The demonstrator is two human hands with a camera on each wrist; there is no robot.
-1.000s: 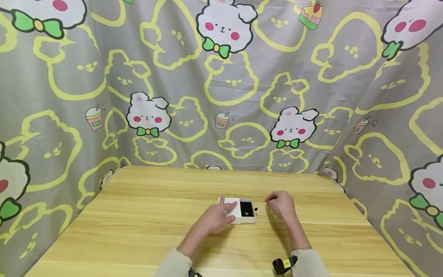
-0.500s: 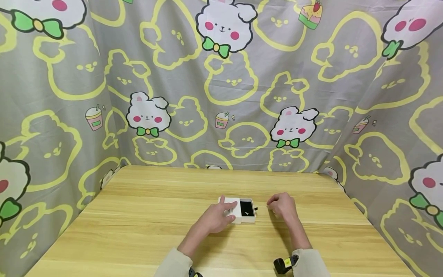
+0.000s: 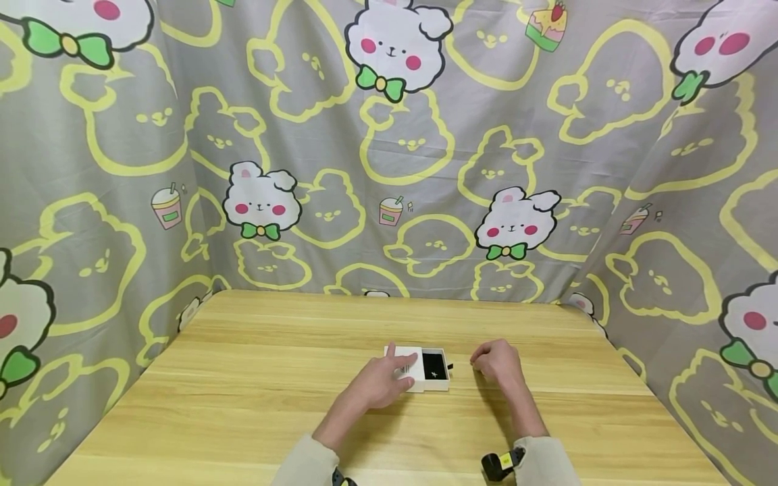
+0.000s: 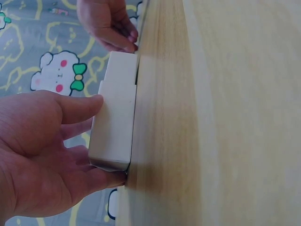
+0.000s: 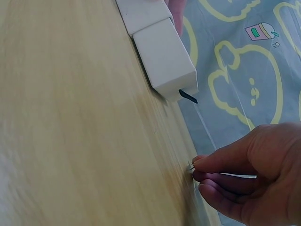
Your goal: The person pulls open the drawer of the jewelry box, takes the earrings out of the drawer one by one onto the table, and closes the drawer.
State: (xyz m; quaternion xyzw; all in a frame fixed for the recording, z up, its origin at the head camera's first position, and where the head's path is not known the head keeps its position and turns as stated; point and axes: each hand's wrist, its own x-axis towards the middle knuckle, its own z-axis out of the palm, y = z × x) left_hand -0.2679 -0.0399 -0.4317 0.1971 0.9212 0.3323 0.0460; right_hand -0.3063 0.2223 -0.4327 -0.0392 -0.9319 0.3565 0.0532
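A small white drawer-style box lies on the table, its inner tray slid partway out to the right. Inside the tray is a black insert bearing a small silvery star-like shape. My left hand grips the box's sleeve; in the left wrist view the thumb presses one side and fingers go round the end. Right of the box, apart from it, my right hand pinches a tiny silvery piece between thumb and fingertips, low over the table. Its exact kind is too small to tell.
The wooden table extends around both hands. A black pull tab sticks out of the tray's right end. Behind and on both sides hangs a grey curtain with cartoon prints.
My right hand has shifted slightly to the right and toward me, a little farther from the box. The left hand and the box stay in place.
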